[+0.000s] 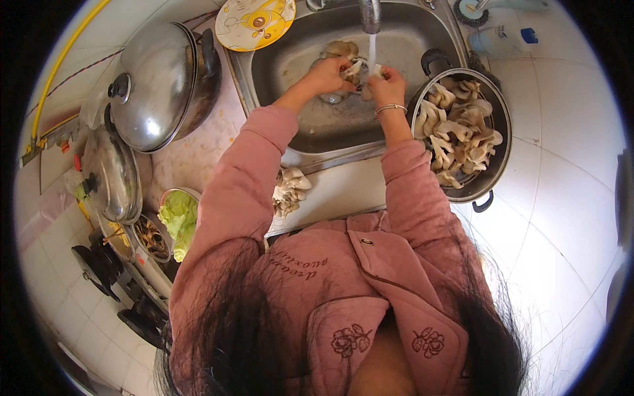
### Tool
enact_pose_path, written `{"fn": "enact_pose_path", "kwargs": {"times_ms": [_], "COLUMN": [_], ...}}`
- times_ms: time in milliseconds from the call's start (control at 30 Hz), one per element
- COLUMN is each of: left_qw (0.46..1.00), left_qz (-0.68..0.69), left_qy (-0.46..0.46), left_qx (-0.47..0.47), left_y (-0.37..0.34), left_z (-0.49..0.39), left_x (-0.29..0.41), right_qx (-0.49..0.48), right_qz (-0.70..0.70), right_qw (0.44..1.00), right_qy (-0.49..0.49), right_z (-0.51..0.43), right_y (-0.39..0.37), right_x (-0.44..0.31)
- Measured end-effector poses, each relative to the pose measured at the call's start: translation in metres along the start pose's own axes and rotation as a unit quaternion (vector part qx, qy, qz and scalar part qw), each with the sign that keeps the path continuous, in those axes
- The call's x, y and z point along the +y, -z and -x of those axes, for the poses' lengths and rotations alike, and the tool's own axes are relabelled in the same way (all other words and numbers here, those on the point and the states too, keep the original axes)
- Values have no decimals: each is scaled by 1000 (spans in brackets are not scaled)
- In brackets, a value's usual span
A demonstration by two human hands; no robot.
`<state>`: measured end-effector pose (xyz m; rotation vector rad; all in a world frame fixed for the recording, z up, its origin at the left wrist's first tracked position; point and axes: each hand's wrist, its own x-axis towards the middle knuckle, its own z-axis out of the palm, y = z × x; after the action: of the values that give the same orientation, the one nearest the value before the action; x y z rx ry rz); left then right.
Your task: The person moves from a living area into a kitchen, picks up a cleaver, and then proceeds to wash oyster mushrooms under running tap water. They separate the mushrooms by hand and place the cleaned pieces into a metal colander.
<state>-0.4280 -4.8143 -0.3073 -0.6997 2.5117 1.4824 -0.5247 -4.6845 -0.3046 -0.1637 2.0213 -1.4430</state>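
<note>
Water runs from the faucet [370,19] into the stainless steel sink [317,126]. Over the basin, my left hand [329,76] grips a piece of oyster mushroom [352,71]. Beside the stream, my right hand [388,86] holds another pale mushroom piece [378,71] between its fingers. More oyster mushrooms [341,49] lie in the basin just behind my left hand. To the right of the sink, a black-handled metal pot [506,143] holds many torn oyster mushrooms [458,128]. A further mushroom cluster [290,190] sits on the counter near my left forearm.
A cartoon plate [255,24] rests on the sink's back left corner. At left stand a large lidded pot [153,89], a second lidded pan [116,173] and a bowl of lettuce [179,218]. A blue-capped bottle [502,39] and a round brush [470,11] are at back right.
</note>
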Motion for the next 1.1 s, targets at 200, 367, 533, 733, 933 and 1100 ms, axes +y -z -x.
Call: {"fn": "enact_pose_path", "kwargs": {"times_ms": [200, 367, 533, 733, 933, 1100], "left_qw": [975, 970, 892, 707, 747, 711], "left_qz": [206, 229, 452, 708, 649, 686], "left_qy": [-78, -5, 22, 6, 33, 68], "left_qx": [-9, 81, -10, 2, 140, 137], "left_y": [-16, -11, -12, -16, -41, -40], "left_z": [8, 14, 27, 33, 32, 33], "left_x": [11, 33, 52, 51, 49, 40], "right_qx": [-17, 24, 49, -117, -129, -123], "right_qz": [64, 80, 24, -326, -235, -241], "right_qw": [994, 986, 976, 938, 963, 961], "right_qy": [83, 145, 209, 2, -5, -57], "right_z": [16, 17, 25, 21, 20, 14], "right_y": [0, -2, -1, 21, 21, 16], "right_x": [-15, -25, -38, -51, -40, -36]}}
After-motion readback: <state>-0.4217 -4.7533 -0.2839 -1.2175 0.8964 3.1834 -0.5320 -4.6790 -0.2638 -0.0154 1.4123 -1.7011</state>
